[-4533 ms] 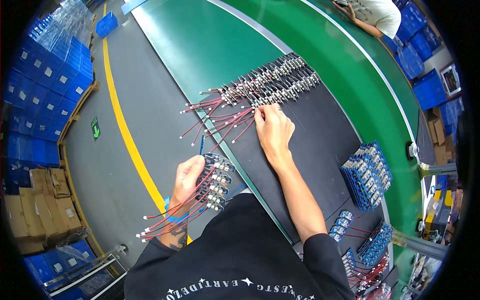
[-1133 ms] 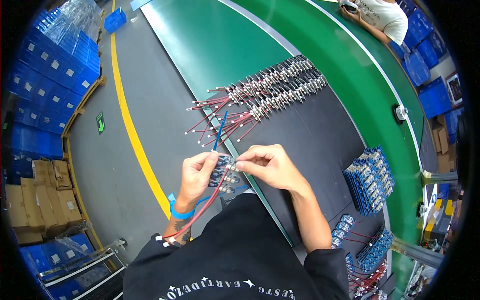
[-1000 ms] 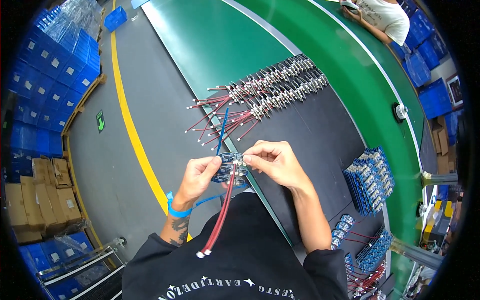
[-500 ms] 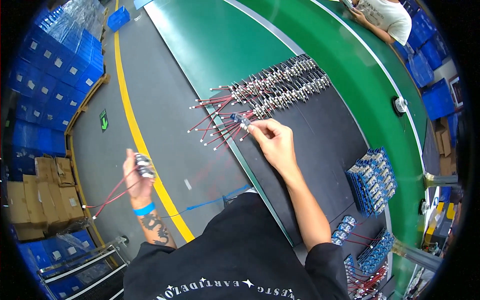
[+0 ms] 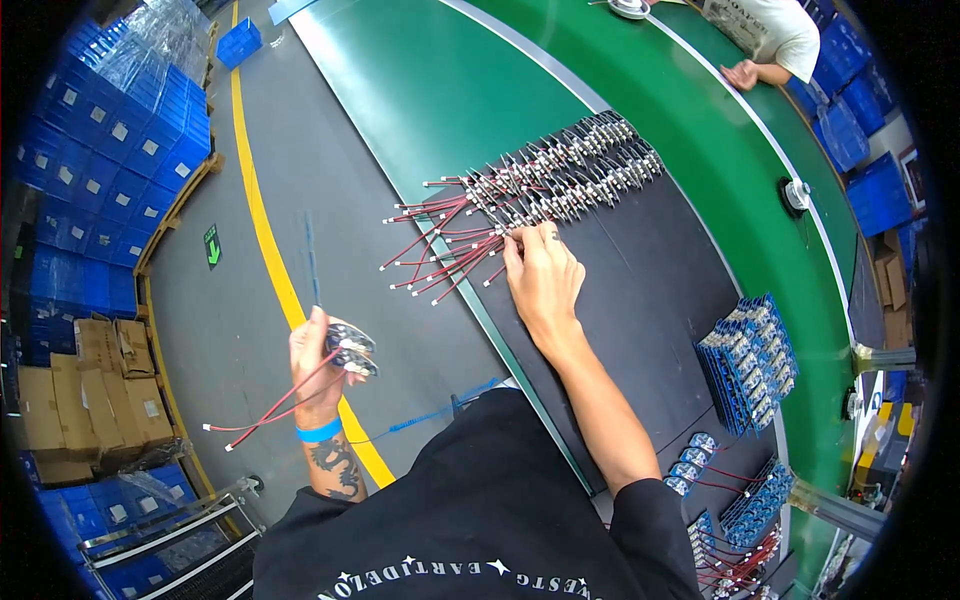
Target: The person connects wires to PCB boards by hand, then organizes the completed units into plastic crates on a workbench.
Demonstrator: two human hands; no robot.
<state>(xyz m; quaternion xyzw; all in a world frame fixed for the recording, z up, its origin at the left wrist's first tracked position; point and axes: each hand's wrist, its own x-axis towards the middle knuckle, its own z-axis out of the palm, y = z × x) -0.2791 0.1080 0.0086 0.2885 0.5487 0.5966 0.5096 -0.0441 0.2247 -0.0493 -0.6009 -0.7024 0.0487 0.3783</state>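
Observation:
My left hand [image 5: 316, 368], over the floor left of the workbench, is closed on small circuit boards [image 5: 352, 350]. Red and dark wires [image 5: 265, 413] trail from them, ending in white plugs. A thin, blurred blue strip [image 5: 311, 262] stands above the thumb; whether it is held I cannot tell. My right hand [image 5: 545, 285] reaches over the black mat with fingers pinched together at the near end of a row of upright circuit boards [image 5: 545, 205]. Whatever is between those fingertips is hidden. Red wires [image 5: 440, 262] from the rows hang past the bench's left edge.
Stacked blue boards [image 5: 745, 365] and more wired boards [image 5: 752, 503] lie at the right of the black mat [image 5: 640, 300]. Beyond runs a green surface [image 5: 690, 150], with another person's hand [image 5: 740, 75] across it. Blue crates [image 5: 110, 150] and cartons [image 5: 95, 385] line the left.
My right hand has moved up to the row of boards, and the small board it held no longer shows. My left hand has shifted right and slightly down with its boards. The blurred blue strip has appeared.

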